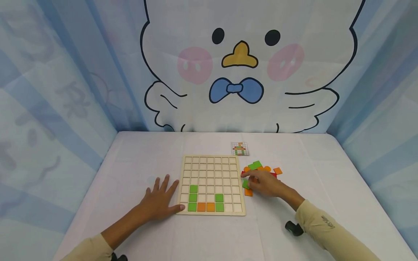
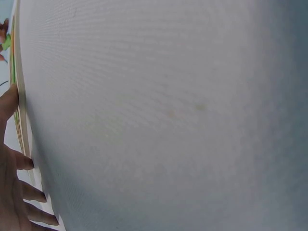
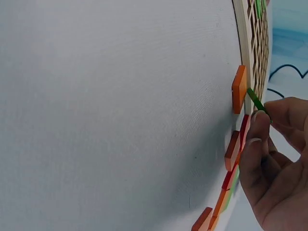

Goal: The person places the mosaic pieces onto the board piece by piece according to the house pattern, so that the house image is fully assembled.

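A wooden grid board point(image 1: 209, 181) lies on the table, with green and orange square tiles in some of its lower cells. My left hand point(image 1: 159, 201) is spread flat at the board's left side, its thumb on the lower left corner. Just off the board's right edge, my right hand point(image 1: 265, 182) pinches a green square tile point(image 3: 259, 103) between thumb and fingertips; the right wrist view shows it edge-on. Below and beyond that hand are loose tiles, among them an orange square tile point(image 1: 248, 192) near the board's right edge. The hand hides part of the pile.
A small picture card point(image 1: 240, 149) with a coloured grid pattern lies past the board's far right corner. Loose green, orange and red pieces point(image 1: 255, 165) cluster right of the board. Printed curtains point(image 1: 241, 116) enclose the white table point(image 1: 143, 152) at the back and sides.
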`<state>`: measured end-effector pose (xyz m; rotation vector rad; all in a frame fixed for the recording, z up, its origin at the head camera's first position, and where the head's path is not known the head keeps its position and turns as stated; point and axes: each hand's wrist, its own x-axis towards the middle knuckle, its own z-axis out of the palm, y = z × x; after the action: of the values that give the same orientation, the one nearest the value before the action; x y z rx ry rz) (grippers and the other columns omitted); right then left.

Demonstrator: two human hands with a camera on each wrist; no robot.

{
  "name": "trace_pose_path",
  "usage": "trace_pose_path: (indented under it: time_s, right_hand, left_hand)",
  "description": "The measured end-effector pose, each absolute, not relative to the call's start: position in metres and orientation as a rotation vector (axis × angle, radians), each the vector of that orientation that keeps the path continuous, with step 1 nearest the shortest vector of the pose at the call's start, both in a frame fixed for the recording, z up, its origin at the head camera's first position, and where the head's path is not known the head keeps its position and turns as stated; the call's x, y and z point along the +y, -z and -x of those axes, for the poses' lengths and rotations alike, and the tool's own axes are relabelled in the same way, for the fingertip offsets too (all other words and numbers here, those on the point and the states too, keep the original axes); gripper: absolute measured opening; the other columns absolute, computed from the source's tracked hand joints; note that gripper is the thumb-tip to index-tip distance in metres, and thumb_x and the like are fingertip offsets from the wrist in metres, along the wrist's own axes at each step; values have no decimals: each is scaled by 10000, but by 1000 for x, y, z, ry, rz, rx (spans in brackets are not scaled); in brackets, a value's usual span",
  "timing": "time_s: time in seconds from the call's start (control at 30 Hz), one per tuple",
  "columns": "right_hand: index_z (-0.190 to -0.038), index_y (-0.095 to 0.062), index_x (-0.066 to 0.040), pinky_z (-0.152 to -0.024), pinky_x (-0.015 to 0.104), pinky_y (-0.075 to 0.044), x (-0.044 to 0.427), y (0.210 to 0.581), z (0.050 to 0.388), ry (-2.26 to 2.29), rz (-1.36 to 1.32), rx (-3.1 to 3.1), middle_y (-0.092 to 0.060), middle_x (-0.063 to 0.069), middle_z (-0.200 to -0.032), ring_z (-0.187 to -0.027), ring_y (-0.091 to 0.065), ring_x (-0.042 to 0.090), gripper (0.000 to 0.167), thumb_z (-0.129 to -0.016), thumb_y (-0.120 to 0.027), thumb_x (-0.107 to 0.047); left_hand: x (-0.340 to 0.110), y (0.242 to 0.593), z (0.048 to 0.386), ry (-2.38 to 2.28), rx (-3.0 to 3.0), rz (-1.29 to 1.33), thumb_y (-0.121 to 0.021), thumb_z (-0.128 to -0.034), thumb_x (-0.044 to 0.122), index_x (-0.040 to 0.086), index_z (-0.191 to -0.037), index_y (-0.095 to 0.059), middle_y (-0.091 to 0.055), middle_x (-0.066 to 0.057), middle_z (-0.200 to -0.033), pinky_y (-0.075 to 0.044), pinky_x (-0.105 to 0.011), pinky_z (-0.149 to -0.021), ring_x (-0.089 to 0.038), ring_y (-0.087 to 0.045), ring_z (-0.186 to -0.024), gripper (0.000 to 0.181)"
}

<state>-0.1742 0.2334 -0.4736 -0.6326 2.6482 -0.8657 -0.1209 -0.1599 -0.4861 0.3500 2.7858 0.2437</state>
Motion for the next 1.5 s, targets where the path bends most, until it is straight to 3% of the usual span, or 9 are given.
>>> trace_pose_path:
  time_s: [0.2,0.47,0.77,1.0,1.23,1.5]
  right_hand:
    - [-1134,-687,-107,-611,199,-456,230,473,172,923,662,2623,-610,-26,-889,-740,-510,94,243,-915,-597,-50]
    - [-1145,-614,-62,-579,233,-509,223,471,169,1052,635,2504,-605,16,-863,-623,-563,119,226,-919,-609,-55]
    - [-1123,-677,-124,-527,194,-431,212,471,166,1047,646,2503,-610,-24,-880,-570,-482,61,216,-913,-635,-92]
    - [-1130,-686,-125,-550,196,-453,206,471,164,1104,630,2450,-603,-7,-895,-570,-514,69,240,-892,-701,-156]
    - [-1154,-693,-131,-607,205,-499,202,476,164,1098,654,2448,-636,-21,-895,-637,-553,76,277,-878,-715,-144]
    - [-1177,-684,-120,-601,234,-535,195,477,163,1144,638,2401,-651,-20,-877,-607,-587,91,296,-882,-709,-119]
  left_hand:
    - [-161,486,120,-237,2786,-356,-525,-801,767,186,-1553,-276,-130,-204,-1630,-231,-779,-1022,-544,-113,-1454,982]
    - [-160,487,121,-247,2781,-350,-535,-799,762,184,-1552,-278,-127,-204,-1630,-227,-781,-1022,-545,-109,-1454,983]
    - [-159,484,120,-253,2789,-355,-532,-799,763,182,-1550,-283,-132,-207,-1628,-232,-783,-1017,-549,-113,-1451,982]
    - [-160,481,119,-250,2785,-363,-544,-809,744,168,-1547,-289,-142,-216,-1624,-240,-778,-1019,-548,-125,-1450,970]
    - [-159,483,120,-251,2787,-353,-520,-800,774,183,-1550,-282,-129,-204,-1630,-227,-783,-1020,-541,-111,-1456,984]
    - [-160,485,120,-244,2799,-368,-526,-809,761,170,-1545,-294,-149,-218,-1622,-246,-781,-1012,-548,-133,-1448,973]
